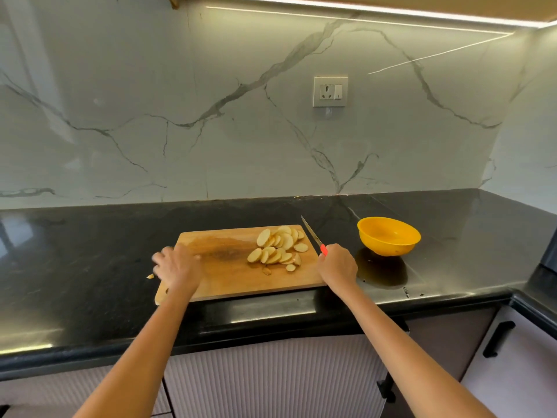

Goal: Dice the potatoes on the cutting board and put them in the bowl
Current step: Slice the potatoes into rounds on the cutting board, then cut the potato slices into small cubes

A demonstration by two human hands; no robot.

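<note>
Potatoes point(278, 247) lie as flat slices in two loose heaps on the right half of the cutting board point(223, 267), a couple of stray slices just beside the near heap. No cubes visible anywhere. Judged progress: slicing is done, the cross-cuts into dice are not, and nothing has gone to the bowl point(388, 235), which looks empty as far as its inside shows.

Hands well apart, one at each end of the board. Right hand point(338, 264) is clamped on the red handle of the knife point(313, 235); the blade points up and away over the board's right edge, clear of the slices. Left hand point(177, 267) rests at the board's left edge, blurred; whether its fingers grip the edge or only lie on it, cannot tell. A small pale scrap point(150, 276) sits on the table just left of that hand, likely peel or an end piece.

Board sits at the front edge of the dark table point(90, 267), slightly skewed. Yellow bowl stands on the table to the right, near the board but not touching it. Wall socket point(330, 91) on the marble backsplash behind. Nothing lies between board and bowl; the transfer path looks open. Left: stack or line up slices, dice, then carry across.
</note>
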